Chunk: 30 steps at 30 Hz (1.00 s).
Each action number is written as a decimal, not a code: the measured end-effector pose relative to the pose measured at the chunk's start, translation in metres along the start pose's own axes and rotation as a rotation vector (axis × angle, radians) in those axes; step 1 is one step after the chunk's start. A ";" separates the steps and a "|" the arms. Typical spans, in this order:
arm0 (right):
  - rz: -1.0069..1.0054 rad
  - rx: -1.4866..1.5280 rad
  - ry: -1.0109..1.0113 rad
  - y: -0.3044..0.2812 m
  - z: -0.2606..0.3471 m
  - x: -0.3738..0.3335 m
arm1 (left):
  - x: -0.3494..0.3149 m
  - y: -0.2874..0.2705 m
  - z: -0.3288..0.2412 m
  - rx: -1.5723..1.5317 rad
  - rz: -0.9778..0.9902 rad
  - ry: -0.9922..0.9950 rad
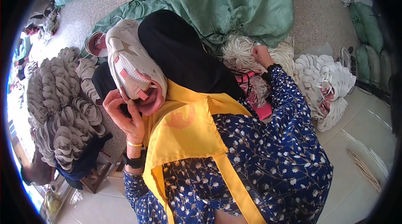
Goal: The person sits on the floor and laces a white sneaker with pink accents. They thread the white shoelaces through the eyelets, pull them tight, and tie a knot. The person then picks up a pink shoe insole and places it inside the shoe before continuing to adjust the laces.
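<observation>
A beige and white shoe upper (134, 62) with pink trim and a pink lining lies over my left leg, its collar toward me. My left hand (125, 115) grips the collar edge, thumb and fingers closed on it. To the right, my right hand (262, 56) is at a bundle of white shoelaces (238, 52), its fingers bent and pinched together at the strands. Exactly how many laces they hold is hidden. Beside my right knee sits a pink item (263, 111) with more pale laces and black cords on it.
Stacks of grey-beige shoe parts (63, 115) stand at the left. Another pile of white shoe uppers (326, 81) lies at the right. A large green sack (234, 6) spreads ahead of my knees. Loose lace bundles (363, 169) rest on the tiled floor at the far right.
</observation>
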State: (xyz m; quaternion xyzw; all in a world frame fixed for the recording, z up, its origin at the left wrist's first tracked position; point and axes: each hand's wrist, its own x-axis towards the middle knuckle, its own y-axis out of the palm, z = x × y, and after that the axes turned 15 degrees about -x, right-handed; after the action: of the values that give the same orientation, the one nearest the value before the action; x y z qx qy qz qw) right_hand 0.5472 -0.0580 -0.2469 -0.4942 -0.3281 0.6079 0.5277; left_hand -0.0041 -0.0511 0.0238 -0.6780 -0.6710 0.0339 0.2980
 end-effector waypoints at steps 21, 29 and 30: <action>-0.024 1.013 -0.371 -0.254 0.248 0.046 | 0.040 -0.009 -0.019 -0.289 -0.053 -0.104; 0.370 0.976 -0.649 -0.288 0.377 0.012 | 0.096 0.014 -0.070 -0.571 0.145 -0.056; 0.407 0.940 -0.668 -0.291 0.386 0.008 | 0.098 0.013 -0.080 -0.635 0.173 -0.214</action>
State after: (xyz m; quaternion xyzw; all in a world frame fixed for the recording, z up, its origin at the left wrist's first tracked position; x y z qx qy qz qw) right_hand 0.2741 0.0637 0.1331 -0.0439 -0.0713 0.8983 0.4313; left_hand 0.0529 0.0120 0.1183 -0.7840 -0.6155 -0.0807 -0.0039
